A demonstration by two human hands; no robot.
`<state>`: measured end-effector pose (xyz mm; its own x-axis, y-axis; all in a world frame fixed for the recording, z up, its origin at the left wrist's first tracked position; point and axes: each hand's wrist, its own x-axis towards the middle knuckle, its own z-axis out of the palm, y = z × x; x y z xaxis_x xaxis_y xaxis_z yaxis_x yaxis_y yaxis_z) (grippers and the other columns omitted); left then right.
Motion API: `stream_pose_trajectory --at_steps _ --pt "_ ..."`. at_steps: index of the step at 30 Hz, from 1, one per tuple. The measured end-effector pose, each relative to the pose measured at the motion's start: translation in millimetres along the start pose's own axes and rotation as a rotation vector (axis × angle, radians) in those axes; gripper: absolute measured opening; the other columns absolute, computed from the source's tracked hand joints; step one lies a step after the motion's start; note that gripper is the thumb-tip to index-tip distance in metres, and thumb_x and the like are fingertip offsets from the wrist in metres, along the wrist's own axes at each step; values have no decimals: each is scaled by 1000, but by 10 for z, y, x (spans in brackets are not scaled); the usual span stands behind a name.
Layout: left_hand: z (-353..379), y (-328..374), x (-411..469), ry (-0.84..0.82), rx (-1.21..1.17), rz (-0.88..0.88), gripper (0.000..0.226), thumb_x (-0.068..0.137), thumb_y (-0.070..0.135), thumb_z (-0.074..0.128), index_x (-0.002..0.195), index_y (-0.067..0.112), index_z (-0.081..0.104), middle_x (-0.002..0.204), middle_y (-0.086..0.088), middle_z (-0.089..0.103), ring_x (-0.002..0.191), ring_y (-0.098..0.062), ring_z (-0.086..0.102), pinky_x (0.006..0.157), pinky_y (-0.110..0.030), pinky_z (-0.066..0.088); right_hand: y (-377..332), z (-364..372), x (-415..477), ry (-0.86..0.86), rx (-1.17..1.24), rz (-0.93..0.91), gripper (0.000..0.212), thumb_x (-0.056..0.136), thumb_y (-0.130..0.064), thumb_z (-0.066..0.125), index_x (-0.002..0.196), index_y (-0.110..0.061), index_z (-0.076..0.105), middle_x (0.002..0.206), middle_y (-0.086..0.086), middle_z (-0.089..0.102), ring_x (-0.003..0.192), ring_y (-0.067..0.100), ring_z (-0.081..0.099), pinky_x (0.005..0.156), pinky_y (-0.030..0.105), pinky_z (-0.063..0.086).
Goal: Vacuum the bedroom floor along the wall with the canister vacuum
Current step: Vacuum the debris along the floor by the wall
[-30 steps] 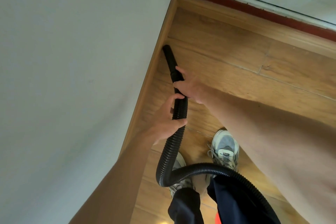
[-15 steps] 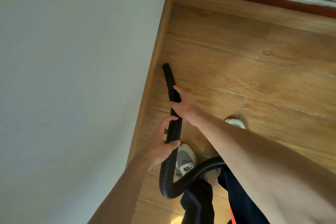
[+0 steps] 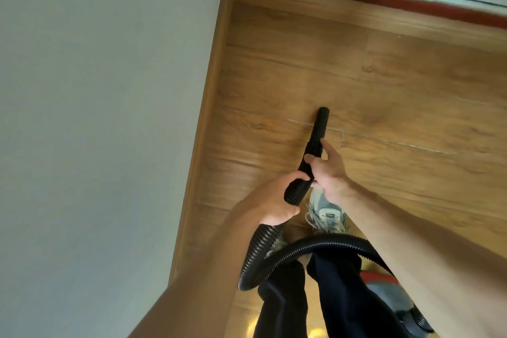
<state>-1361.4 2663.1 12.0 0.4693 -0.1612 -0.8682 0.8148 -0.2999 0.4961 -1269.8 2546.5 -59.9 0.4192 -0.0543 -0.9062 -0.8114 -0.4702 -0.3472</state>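
Clasping the ribbed black vacuum hose in left hand and right hand, we steer it. Its smooth black nozzle sits apart from the wooden skirting board.

A grey-and-white laced sneaker and a red canister vacuum stand on the brown wood-plank floor.

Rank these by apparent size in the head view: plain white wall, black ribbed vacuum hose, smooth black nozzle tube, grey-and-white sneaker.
1. plain white wall, by far the largest.
2. black ribbed vacuum hose.
3. smooth black nozzle tube and grey-and-white sneaker: too alike to rank; the sneaker is partly hidden.
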Motion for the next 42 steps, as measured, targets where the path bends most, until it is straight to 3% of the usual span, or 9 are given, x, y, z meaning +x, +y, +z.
stream_pose_trajectory --at_steps 6,10,15,20,24,27,34,38,42 --pt "-64 -451 -398 126 -200 -68 62 93 9 64 137 44 39 98 10 54 84 -11 62 77 -32 59 30 631 -198 -186 -227 -99 67 97 -11 57 154 -32 29 130 10 59 98 25 65 80 39 60" --pt "-39 -748 -643 156 -368 -149 64 92 7 67 133 45 38 108 0 58 94 -17 65 67 -28 59 98 1045 -339 -350 -416 -142 68 95 -11 55 154 -33 28 137 10 54 102 26 64 82 44 60" --pt "59 -897 -776 198 -423 -198 64 91 10 69 125 55 39 116 0 59 101 -21 65 79 -42 60 218 1146 -419 -417 -483 -148 71 94 -10 54 154 -34 26 144 7 48 105 26 62 84 44 59" --pt "219 -672 -699 163 -268 -135 64 92 10 67 135 48 38 106 6 54 91 -14 63 66 -24 57 274 725 -407 -347 -357 -63 67 99 -12 52 155 -32 22 140 8 52 101 23 61 79 37 59" --pt "336 -313 -589 118 -78 -84 66 92 11 66 135 51 37 105 3 59 84 -21 69 72 -41 62 195 215 -429 -216 -180 53 66 100 -10 51 155 -30 21 115 10 59 95 26 64 64 37 58" --pt "352 16 -560 82 45 -32 66 91 13 66 135 53 36 111 1 62 84 -19 69 76 -43 61 62 -156 -512 -162 -41 60 64 99 -7 54 153 -28 26 112 10 59 96 29 65 54 31 52" --pt "433 696 -661 40 172 87 68 91 14 65 134 58 36 135 11 55 111 -16 60 97 -43 54 -314 -914 -839 -144 140 -133 67 96 -3 57 147 -31 26 112 14 60 86 27 68 64 39 60" --pt "499 1086 -721 -52 260 150 68 93 13 64 139 55 36 143 14 50 121 -14 54 104 -43 49 -394 -1341 -1034 -82 210 -248 77 91 -1 62 148 -38 26 114 14 59 101 34 65 82 55 58" --pt "682 1447 -795 -159 341 200 70 94 12 62 137 61 35 148 15 45 125 -15 52 103 -45 50 -329 -1779 -1264 -31 264 -285 75 90 -1 64 146 -39 31 113 11 57 104 32 62 86 54 57"
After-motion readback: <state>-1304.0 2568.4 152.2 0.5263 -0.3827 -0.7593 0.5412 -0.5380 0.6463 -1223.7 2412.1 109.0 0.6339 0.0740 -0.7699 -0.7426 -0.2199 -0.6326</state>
